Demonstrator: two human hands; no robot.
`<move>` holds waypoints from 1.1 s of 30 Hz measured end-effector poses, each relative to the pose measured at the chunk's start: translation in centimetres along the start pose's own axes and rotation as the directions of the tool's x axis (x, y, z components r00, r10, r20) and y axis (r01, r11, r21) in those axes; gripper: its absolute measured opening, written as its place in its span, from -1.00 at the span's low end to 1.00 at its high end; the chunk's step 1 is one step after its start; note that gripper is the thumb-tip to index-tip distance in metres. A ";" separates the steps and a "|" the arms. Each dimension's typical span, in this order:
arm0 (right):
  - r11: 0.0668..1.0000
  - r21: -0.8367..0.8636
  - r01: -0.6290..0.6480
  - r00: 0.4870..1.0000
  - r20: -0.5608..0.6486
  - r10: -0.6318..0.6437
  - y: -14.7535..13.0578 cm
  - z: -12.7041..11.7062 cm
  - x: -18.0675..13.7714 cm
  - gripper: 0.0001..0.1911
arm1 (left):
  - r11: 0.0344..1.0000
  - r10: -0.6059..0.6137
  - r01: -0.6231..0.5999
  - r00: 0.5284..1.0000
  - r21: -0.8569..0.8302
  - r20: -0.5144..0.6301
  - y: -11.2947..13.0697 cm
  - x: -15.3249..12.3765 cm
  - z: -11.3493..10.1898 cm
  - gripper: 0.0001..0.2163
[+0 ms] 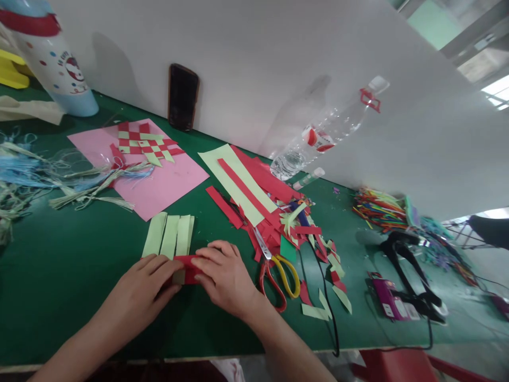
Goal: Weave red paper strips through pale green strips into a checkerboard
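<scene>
Several light green paper strips (169,235) lie side by side on the green table (59,265). A red paper strip (186,261) runs across their near ends. My left hand (147,286) rests on the strips' left side, fingers curled onto the red strip. My right hand (225,276) presses down on the red strip's right end, fingers bent and together. Both hands hide the near ends of the green strips.
Red-and-yellow scissors (276,273) lie right of my right hand amid red and green paper scraps (302,233). A woven red-green piece (145,142) sits on pink paper (159,185). A phone (183,96), plastic bottle (318,139), glue gun (409,276) and straw fibres (79,185) are around.
</scene>
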State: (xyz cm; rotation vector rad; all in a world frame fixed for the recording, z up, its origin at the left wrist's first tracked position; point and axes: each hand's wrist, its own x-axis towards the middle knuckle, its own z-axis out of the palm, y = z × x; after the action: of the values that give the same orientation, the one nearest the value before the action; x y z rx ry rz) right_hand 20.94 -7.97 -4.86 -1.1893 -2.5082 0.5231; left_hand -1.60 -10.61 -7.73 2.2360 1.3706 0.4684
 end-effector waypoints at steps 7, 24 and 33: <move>0.999 -0.011 0.043 0.999 -0.009 -0.043 0.4 0.0 -0.3 -0.85 | 0.987 0.113 -0.113 0.994 0.110 0.009 -0.1 -0.4 0.0 -0.80; 0.971 -0.198 0.130 0.983 0.152 -0.100 0.9 1.4 2.6 -0.63 | 0.913 0.157 -0.134 0.987 0.386 -0.027 1.6 -2.9 1.1 -0.65; 0.988 -0.107 0.115 0.993 0.022 -0.113 -0.1 0.7 2.3 -0.61 | 0.972 0.039 0.003 0.984 0.234 -0.175 -1.8 -3.1 -1.7 -0.71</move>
State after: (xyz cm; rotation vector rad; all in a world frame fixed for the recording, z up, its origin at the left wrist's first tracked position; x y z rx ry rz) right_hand 19.22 -6.37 -5.14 -1.0738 -2.6288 0.3737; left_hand -5.20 -12.35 -7.42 2.4463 1.5695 0.5500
